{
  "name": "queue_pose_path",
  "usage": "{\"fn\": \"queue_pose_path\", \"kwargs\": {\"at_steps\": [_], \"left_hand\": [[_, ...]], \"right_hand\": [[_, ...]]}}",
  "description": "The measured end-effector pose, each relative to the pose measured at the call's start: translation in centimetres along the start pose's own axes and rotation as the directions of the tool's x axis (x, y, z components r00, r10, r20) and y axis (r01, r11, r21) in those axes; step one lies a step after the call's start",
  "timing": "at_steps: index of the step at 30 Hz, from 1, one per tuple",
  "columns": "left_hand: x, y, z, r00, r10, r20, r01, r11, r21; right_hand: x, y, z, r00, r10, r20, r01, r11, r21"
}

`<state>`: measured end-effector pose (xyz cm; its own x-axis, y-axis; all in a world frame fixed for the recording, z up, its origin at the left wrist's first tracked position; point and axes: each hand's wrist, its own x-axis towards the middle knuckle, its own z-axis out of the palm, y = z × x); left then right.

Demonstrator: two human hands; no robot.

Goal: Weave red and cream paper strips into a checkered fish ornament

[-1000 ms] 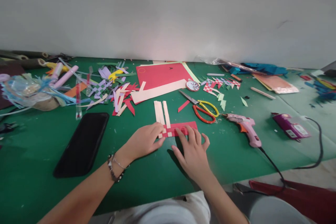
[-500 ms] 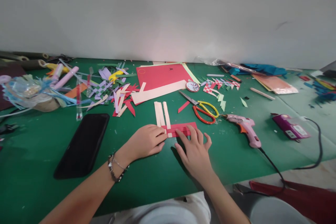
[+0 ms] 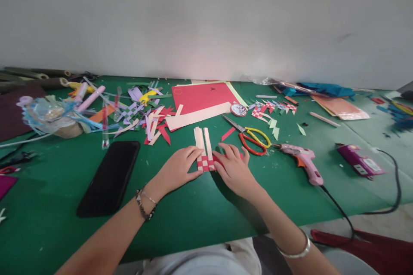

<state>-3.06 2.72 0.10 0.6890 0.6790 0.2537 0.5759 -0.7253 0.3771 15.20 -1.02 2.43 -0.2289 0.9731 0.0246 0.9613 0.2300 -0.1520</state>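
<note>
Step looks like mid-weave: squaring up and snugging the paper strips. The checkered red-and-cream weave point(image 3: 205, 163) is flat on the counter point(image 3: 180, 223), between both hands, cream strips point(image 3: 199, 139) sticking out away from the person. Left hand point(image 3: 177, 169) has thumb and fingertips apart at the weave's left end; right hand point(image 3: 237, 172) is spread, fingers bent over the red strips point(image 3: 220, 160) on the right. Can't tell if either pinches paper. Next move calls for steady left pressure and small right-finger nudges, minding the narrow strips. Versus the earlier frame: left fingers covered most checks, now several rows show; the right wrist's bangle point(image 3: 295, 254) has come into view.
</note>
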Motion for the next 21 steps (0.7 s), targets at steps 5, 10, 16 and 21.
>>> {"fn": "queue_pose_path", "kwargs": {"at_steps": [5, 10, 16, 21], "left_hand": [[0.1, 0.1, 0.0, 1.000, 0.007, 0.003, -0.008, 0.999, 0.048], [0.0, 0.3, -0.1, 1.000, 0.014, 0.008, -0.015, 0.989, 0.149], [-0.1, 0.5, -0.2, 0.999, 0.044, 0.016, -0.047, 0.975, 0.218], [-0.1, 0.6, 0.0, 0.993, 0.119, 0.027, -0.122, 0.963, 0.242]], "right_hand": [[0.3, -0.1, -0.1, 0.999, -0.017, -0.046, 0.017, 1.000, -0.007], [0.8, 0.0, 0.1, 0.994, -0.055, -0.092, 0.052, 0.998, -0.036], [1.1, 0.2, 0.0, 0.992, -0.086, -0.089, 0.082, 0.995, -0.051], [1.6, 0.5, 0.0, 0.992, -0.118, -0.051, 0.116, 0.993, -0.034]]}}
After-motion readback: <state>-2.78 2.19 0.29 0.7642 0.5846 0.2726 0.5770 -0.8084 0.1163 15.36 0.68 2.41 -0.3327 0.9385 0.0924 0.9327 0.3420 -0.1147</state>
